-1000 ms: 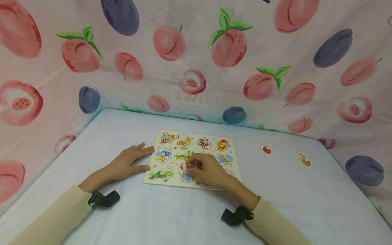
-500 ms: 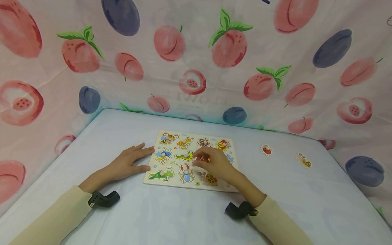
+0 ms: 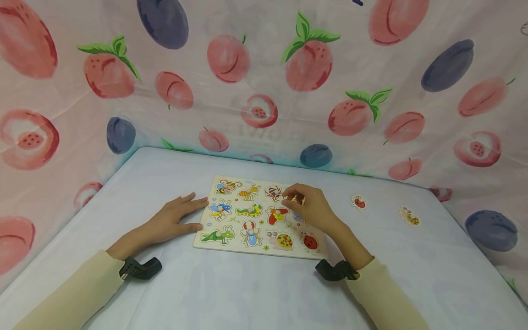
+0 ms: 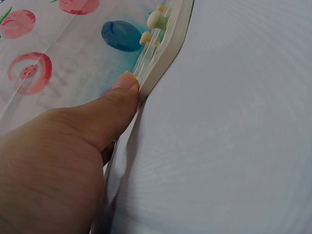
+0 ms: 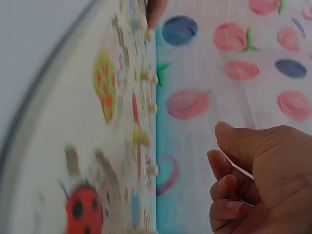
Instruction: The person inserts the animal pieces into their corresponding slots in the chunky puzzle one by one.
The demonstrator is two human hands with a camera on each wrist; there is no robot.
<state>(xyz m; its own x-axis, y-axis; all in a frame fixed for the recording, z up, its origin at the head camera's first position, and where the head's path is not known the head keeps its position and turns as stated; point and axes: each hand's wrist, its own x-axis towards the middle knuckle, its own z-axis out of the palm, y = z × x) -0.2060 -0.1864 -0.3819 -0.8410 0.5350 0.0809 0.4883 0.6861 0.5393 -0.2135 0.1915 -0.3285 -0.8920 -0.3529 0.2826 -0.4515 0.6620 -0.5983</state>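
Observation:
A wooden peg puzzle board (image 3: 243,248) with insect pictures lies flat on the table. Several of its pieces sit in place with small knobs standing up. My left hand (image 3: 169,220) rests at the board's left edge, fingers stretched out; the left wrist view shows the thumb (image 4: 124,90) touching that edge. Above the board's right side hovers my right hand (image 3: 313,208), partly covering the upper right pictures. In the right wrist view its fingers are loosely curled with nothing between them. The snail (image 3: 282,240) and ladybug (image 3: 310,242) pictures at the front right show no knobs.
To the right of the board lie a loose ladybug piece (image 3: 359,202) and, farther right, a loose snail piece (image 3: 409,215). A white cloth covers the table (image 3: 231,293). Behind it hangs a fruit-patterned curtain (image 3: 288,123).
My right hand has moved right and away from me, from over the blue beetle to the board's upper right, uncovering the snail and ladybug pictures. The left hand has stayed still.

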